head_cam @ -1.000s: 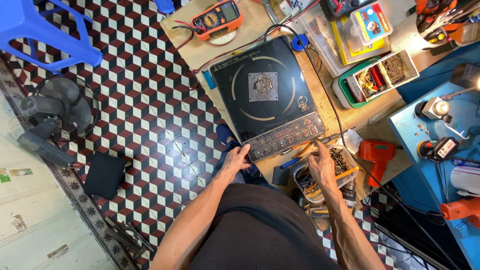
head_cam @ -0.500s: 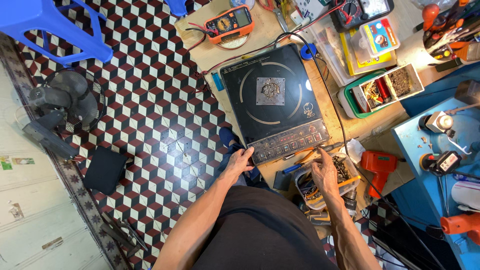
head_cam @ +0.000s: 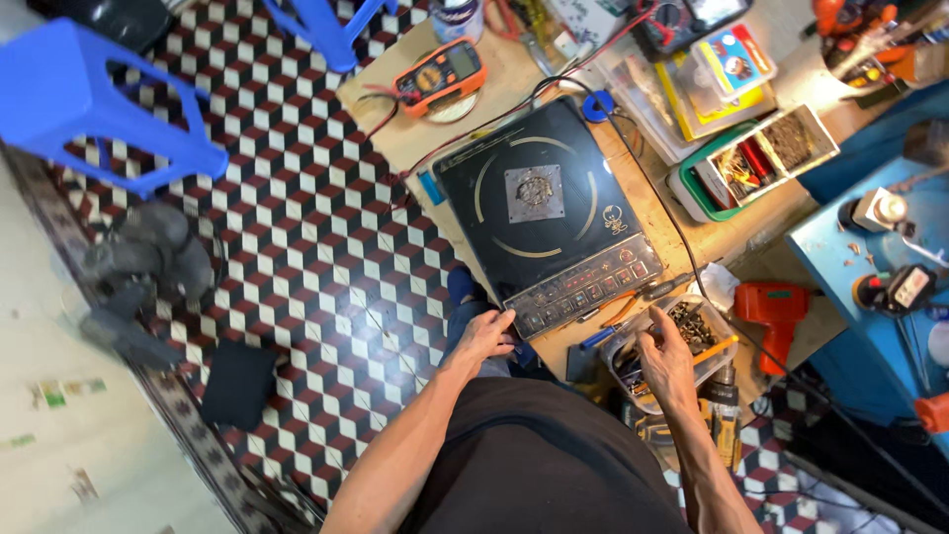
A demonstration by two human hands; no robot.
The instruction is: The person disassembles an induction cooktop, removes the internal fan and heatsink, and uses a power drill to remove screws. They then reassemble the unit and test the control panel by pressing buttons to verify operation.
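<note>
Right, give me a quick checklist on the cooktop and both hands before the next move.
1. Black induction cooktop lies flat on the wooden bench: ok.
2. Left hand steadies the cooktop's near corner: ok, fingertips touch its edge.
3. Right hand has a grip on a tool: cannot tell; it reaches into the clear parts tray.
4. Power cord unplugged: cannot tell; its end is out of view.
5. Orange multimeter within reach: ok, on the bench's far end.
</note>
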